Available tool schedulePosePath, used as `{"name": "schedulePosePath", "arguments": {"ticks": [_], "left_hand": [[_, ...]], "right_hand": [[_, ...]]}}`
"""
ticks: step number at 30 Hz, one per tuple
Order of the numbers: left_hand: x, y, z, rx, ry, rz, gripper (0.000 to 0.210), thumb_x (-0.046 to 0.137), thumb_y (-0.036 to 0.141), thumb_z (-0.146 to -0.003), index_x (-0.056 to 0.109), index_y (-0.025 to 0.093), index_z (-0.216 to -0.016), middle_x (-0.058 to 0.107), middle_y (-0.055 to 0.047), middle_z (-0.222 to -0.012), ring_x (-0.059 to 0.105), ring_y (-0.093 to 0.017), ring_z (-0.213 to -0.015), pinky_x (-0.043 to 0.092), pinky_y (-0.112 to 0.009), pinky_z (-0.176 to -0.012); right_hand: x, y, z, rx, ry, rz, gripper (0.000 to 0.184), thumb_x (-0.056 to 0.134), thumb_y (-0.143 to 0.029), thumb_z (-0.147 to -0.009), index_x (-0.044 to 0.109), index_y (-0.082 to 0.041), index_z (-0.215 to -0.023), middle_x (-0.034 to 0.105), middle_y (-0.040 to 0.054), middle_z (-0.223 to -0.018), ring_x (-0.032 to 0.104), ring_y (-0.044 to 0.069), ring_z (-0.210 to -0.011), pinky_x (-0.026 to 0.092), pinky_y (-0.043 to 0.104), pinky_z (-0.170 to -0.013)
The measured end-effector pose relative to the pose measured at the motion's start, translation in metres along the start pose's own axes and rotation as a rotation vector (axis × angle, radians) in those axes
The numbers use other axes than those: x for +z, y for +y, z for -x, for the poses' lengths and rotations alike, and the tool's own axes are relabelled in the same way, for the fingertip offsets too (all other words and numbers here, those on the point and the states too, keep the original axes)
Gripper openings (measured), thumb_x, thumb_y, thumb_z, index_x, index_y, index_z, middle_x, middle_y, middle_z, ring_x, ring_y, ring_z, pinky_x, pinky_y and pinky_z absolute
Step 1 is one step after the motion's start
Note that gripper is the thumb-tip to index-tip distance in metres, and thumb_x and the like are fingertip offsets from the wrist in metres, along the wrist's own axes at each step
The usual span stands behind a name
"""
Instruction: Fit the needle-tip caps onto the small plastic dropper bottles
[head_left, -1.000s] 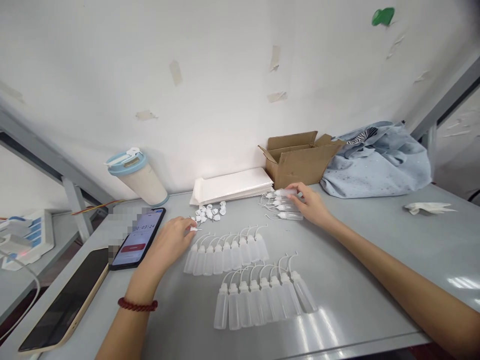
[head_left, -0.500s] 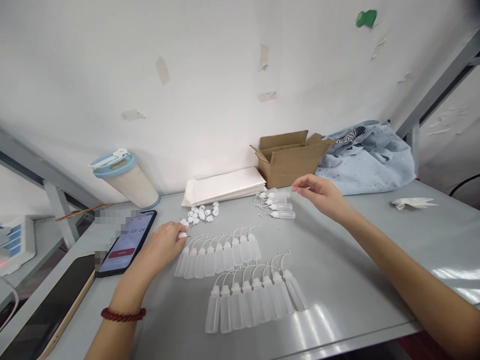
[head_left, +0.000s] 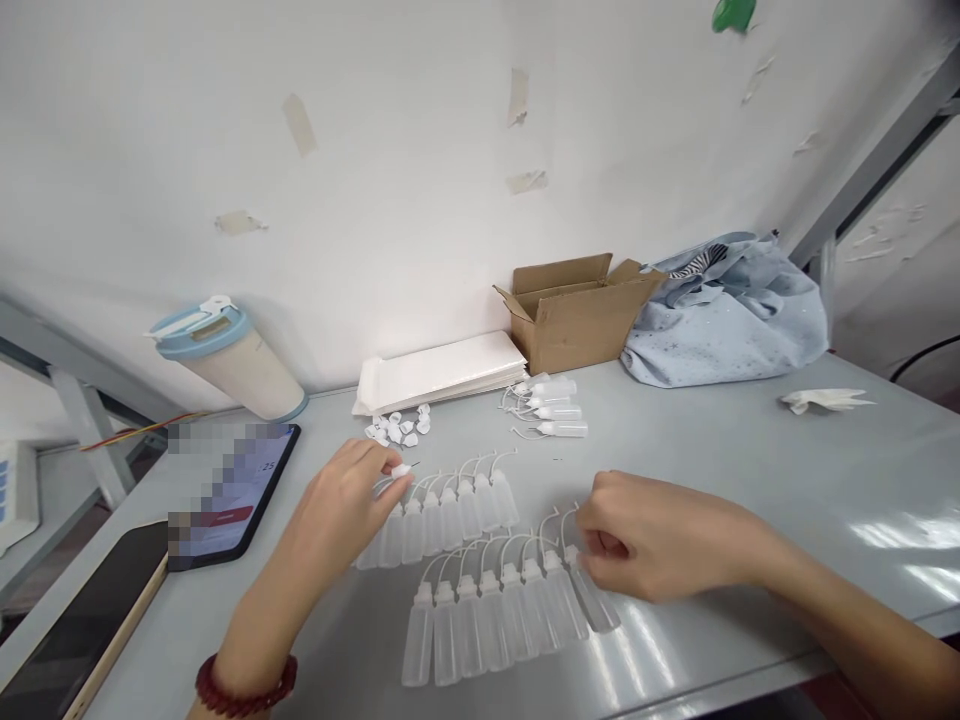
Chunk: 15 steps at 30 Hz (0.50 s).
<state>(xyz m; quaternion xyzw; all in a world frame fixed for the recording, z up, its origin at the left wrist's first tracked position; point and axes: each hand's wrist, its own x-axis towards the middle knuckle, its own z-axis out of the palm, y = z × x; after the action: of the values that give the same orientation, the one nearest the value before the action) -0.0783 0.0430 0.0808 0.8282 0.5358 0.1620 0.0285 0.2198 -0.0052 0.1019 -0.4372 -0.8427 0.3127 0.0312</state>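
Between the thumb and fingertips of my left hand (head_left: 337, 495) is a small white cap (head_left: 402, 471) with a thin dark pin sticking out, held above the back row of bottles. My right hand (head_left: 652, 535) is closed at the neck of the rightmost plastic squeeze bottle (head_left: 598, 608) in the front row; its fingertips are partly hidden. Several translucent bottles (head_left: 491, 630) with thin curved tubes at their tops lie side by side in that row. A back row of similar bottles (head_left: 450, 520) lies behind it, partly covered by my left hand.
Loose white caps (head_left: 397, 430) lie in a pile before a stack of white envelopes (head_left: 450, 370). More bottles (head_left: 559, 412) lie near an open cardboard box (head_left: 585, 330). A blue cloth bag (head_left: 727, 320), tumbler (head_left: 247, 370), two phones (head_left: 232, 510) and crumpled tissue (head_left: 821, 400) are around.
My left hand has moved right from the cap pile with a white cap in its fingers. My right hand has come down from the far bottles to the front row's right end and closed.
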Motion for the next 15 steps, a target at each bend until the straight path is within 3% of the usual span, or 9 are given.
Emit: {"name": "schedulePosePath", "arguments": {"ticks": [4, 8, 12, 15], "left_hand": [[0.004, 0.011, 0.000, 0.120, 0.068, 0.041, 0.016, 0.044, 0.029, -0.088, 0.055, 0.019, -0.084, 0.060, -0.006, -0.080, 0.056, -0.023, -0.079, 0.044, -0.033, -0.066], [0.008, 0.018, 0.001, 0.195, 0.123, 0.083, 0.014, 0.046, 0.027, -0.090, 0.057, 0.019, -0.087, 0.060, -0.007, -0.086, 0.055, -0.023, -0.083, 0.044, -0.033, -0.070], [0.007, 0.033, 0.003, 0.154, 0.208, 0.194, 0.011, 0.053, 0.028, -0.087, 0.059, 0.020, -0.084, 0.060, -0.005, -0.081, 0.054, -0.022, -0.083, 0.045, -0.032, -0.071], [0.003, 0.047, 0.006, -0.014, 0.258, 0.359, 0.011, 0.058, 0.032, -0.084, 0.062, 0.022, -0.083, 0.059, -0.002, -0.074, 0.054, -0.020, -0.078, 0.046, -0.030, -0.068]], "right_hand": [[0.003, -0.002, 0.000, 0.008, -0.092, -0.014, 0.051, 0.057, -0.016, -0.066, 0.014, -0.019, -0.041, 0.008, -0.0082, -0.039, 0.008, 0.006, -0.036, 0.009, 0.026, -0.039], [0.008, 0.004, -0.003, 0.064, -0.145, 0.044, 0.052, 0.057, -0.020, -0.068, 0.014, -0.019, -0.040, 0.011, -0.0074, -0.036, 0.010, 0.006, -0.033, 0.009, 0.026, -0.037], [0.007, 0.016, -0.005, 0.104, -0.063, 0.095, 0.044, 0.057, -0.020, -0.069, 0.021, -0.020, -0.043, 0.023, -0.0064, -0.040, 0.022, 0.008, -0.038, 0.015, 0.026, -0.040], [-0.001, 0.017, -0.009, 0.108, 0.092, -0.004, 0.037, 0.056, -0.024, -0.076, 0.032, -0.020, -0.048, 0.032, -0.0060, -0.045, 0.027, 0.008, -0.042, 0.019, 0.025, -0.042]]}}
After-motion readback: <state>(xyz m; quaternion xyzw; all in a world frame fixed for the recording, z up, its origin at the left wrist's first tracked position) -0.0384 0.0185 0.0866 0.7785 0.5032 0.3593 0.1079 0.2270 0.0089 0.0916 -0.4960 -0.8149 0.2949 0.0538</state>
